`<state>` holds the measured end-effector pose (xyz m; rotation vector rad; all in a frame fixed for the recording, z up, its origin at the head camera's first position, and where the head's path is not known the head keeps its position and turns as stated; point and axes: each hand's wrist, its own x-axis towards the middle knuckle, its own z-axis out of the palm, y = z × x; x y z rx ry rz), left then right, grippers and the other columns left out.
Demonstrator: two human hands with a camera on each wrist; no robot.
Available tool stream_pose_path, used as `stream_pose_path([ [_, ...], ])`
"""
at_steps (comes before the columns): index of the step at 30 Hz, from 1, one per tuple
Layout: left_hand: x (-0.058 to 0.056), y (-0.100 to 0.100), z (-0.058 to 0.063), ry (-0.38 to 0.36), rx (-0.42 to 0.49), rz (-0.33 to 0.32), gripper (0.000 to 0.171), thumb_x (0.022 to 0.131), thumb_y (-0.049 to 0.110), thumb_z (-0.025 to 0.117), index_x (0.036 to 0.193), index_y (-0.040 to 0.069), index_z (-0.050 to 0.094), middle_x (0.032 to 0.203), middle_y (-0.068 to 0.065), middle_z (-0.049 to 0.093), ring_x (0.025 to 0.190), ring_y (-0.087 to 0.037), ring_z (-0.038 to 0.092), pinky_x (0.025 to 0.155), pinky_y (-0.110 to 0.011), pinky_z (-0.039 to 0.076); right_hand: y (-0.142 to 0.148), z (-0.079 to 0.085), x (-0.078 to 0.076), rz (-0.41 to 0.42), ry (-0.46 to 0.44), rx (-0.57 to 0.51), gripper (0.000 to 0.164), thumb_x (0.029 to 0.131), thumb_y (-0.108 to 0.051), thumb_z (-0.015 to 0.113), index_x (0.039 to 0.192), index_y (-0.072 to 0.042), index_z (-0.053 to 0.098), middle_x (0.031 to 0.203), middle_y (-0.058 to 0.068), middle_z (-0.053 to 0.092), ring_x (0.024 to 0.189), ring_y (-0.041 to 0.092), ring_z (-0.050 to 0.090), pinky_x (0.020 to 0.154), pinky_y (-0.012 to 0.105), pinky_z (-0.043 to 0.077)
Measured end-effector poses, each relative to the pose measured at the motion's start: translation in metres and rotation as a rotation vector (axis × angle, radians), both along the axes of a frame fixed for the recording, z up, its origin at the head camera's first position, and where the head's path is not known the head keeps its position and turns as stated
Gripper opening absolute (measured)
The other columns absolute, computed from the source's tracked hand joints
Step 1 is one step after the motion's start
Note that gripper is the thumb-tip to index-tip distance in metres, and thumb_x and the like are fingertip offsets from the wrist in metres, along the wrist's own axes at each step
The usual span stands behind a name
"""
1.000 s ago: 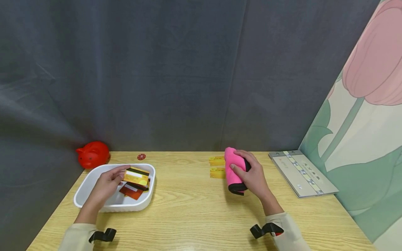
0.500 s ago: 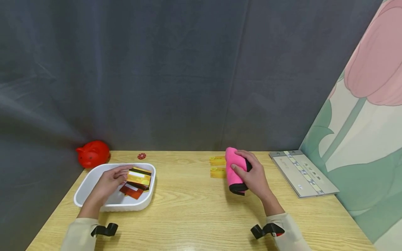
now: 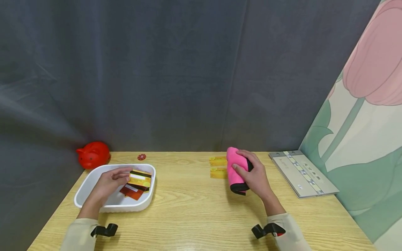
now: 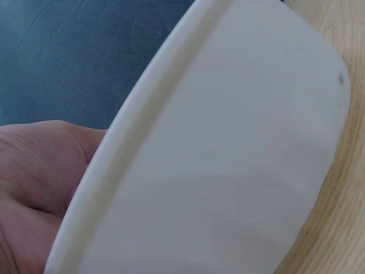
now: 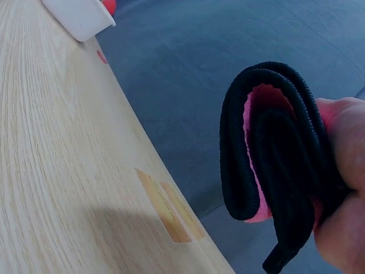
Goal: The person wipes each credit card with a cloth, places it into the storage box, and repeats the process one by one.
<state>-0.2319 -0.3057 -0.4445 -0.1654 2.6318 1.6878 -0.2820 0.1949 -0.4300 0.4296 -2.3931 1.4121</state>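
Observation:
My left hand [image 3: 108, 184] reaches over the white tray [image 3: 80, 188], thumb and fingers at the left edge of a yellow bank card [image 3: 139, 177] with a black stripe. This card lies over a red card [image 3: 132, 191] and other cards in the tray. In the left wrist view the tray's wall [image 4: 211, 148] hides the fingertips; only part of the palm shows. My right hand [image 3: 255, 176] grips a folded pink cloth [image 3: 237, 167] with black edging. The right wrist view shows the cloth's layered black end [image 5: 268, 148], held above the table.
Two yellow cards [image 3: 218, 173] lie left of the cloth, partly covered by it in the head view. A red piggy bank [image 3: 93, 155] and a red chip [image 3: 142, 157] are at the back left. A grey album-like book [image 3: 303, 174] lies at right. A dark curtain borders the table's back.
My left hand has shifted slightly right and the yellow bank card has come down closer to the cards in the tray. The pink cloth has drifted slightly right in my right hand.

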Motion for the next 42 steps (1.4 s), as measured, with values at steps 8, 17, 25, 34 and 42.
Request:
stream_pose_path([
  [8,0.001,0.000,0.000,-0.010,-0.012,0.009,0.046,0.102,0.010,0.063,0.145,-0.005,0.055,0.129,-0.018,0.071,0.092,0.012,0.061,0.083,-0.008,0.053,0.001,0.000,0.000,-0.001,-0.002,0.001,0.051,0.092,-0.017,0.079,0.140,-0.017,0.062,0.151,0.012,0.053,0.134,0.034,0.052,0.102,0.053,0.050],
  [17,0.000,0.001,0.000,0.033,-0.016,0.043,0.046,0.098,0.006,0.067,0.141,-0.006,0.058,0.121,-0.013,0.074,0.090,0.010,0.062,0.081,-0.008,0.053,0.001,-0.001,0.000,0.002,-0.003,0.008,0.051,0.092,-0.018,0.078,0.140,-0.018,0.062,0.151,0.012,0.053,0.132,0.034,0.053,0.100,0.052,0.051],
  [25,0.000,0.001,0.000,0.042,-0.091,0.062,0.040,0.097,0.006,0.069,0.136,-0.003,0.064,0.119,-0.016,0.073,0.089,0.005,0.062,0.080,-0.009,0.053,0.001,0.000,0.000,0.001,-0.004,-0.001,0.051,0.092,-0.016,0.078,0.140,-0.016,0.062,0.151,0.012,0.053,0.136,0.035,0.051,0.103,0.055,0.050],
  [34,0.001,0.001,0.004,0.013,-0.102,0.038,0.042,0.101,0.015,0.066,0.142,0.005,0.062,0.135,-0.020,0.068,0.103,0.001,0.064,0.083,-0.005,0.049,0.002,0.001,0.002,-0.007,-0.018,0.001,0.051,0.092,-0.017,0.078,0.141,-0.017,0.062,0.152,0.013,0.052,0.135,0.036,0.051,0.102,0.055,0.050],
  [42,-0.002,0.016,0.017,0.093,-0.035,0.014,0.041,0.103,0.013,0.064,0.142,0.003,0.060,0.133,-0.023,0.068,0.097,0.011,0.062,0.086,-0.004,0.050,0.007,0.004,-0.001,-0.022,-0.009,0.002,0.050,0.093,-0.019,0.078,0.140,-0.018,0.063,0.151,0.011,0.054,0.133,0.032,0.053,0.099,0.042,0.051],
])
